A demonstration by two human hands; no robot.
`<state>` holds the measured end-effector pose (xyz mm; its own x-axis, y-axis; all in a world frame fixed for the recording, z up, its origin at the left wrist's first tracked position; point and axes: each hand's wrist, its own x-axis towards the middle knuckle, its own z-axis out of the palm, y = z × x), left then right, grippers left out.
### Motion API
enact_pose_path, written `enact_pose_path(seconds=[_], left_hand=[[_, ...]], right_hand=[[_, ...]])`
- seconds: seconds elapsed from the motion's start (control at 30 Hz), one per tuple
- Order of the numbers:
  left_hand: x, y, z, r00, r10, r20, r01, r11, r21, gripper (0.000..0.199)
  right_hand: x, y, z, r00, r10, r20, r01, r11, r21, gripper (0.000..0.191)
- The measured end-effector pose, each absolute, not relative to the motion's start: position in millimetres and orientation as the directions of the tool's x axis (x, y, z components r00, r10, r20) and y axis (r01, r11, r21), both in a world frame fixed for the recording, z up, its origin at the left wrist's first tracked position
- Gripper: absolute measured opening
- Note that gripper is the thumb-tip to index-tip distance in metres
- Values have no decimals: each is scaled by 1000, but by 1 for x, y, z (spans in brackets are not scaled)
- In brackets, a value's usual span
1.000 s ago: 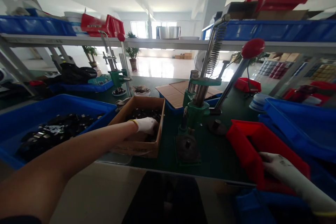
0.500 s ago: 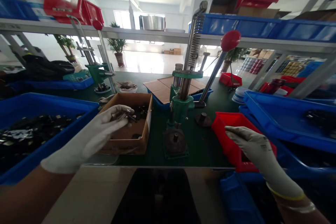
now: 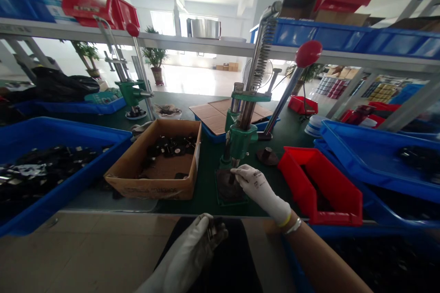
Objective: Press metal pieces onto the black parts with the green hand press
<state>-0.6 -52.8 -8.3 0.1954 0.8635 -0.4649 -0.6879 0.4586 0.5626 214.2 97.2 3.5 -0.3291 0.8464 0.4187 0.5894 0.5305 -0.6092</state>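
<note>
My left hand (image 3: 192, 252), in a pale glove, is closed around a small dark and metallic part (image 3: 212, 231) in front of the table edge, above my lap. My right hand (image 3: 257, 187), gloved too, reaches to the base (image 3: 228, 191) of the green hand press (image 3: 242, 139). Its fingertips are pinched together at the post under the press ram; anything between them is too small to make out. The press lever with its red knob (image 3: 308, 53) stands raised to the right.
A cardboard box (image 3: 151, 187) with small black parts stands left of the press, beside a blue bin (image 3: 68, 126). To the right are a red bin (image 3: 340, 217) and blue trays (image 3: 371, 146). A second press (image 3: 132, 94) stands behind left.
My left hand has left the cardboard box and come down toward my lap with a part. My right hand has moved left from the red bin to the press base.
</note>
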Motion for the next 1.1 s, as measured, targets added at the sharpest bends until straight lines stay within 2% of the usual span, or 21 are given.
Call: enact_pose_path(seconds=[0.07,0.2,0.4,0.5,0.63,0.77,0.9,1.0,1.1], left_hand=[[0,-60,-13,223,838,-498,-696,494,521,30],[-2,-67,-21,289,801,-524,-611,576,543,37],[-8,-62,-29,410,831,-376,-618,556,556,56],[-6,-54,-21,333,848,-412,-590,528,611,55],[-3,-35,-1,163,899,-406,-479,432,764,62],[4,-10,13,-49,962,-270,-346,237,908,66],[14,19,19,-136,981,-139,-324,88,942,60],[22,41,19,-145,987,-71,-338,18,941,58],[28,59,15,-109,993,-54,-361,11,933,56]], right_hand=[[214,96,4,-343,839,422,594,542,-594,27],[213,91,5,-383,823,419,622,565,-542,32],[215,85,0,-346,814,466,609,573,-549,36],[217,80,0,-312,797,518,624,583,-521,38],[218,72,1,-340,761,552,673,607,-423,37],[217,70,0,-378,755,535,734,597,-324,36],[216,72,-4,-404,734,546,760,601,-246,38],[217,69,-5,-378,730,570,758,597,-261,39],[221,63,-1,-307,746,591,737,579,-348,36]])
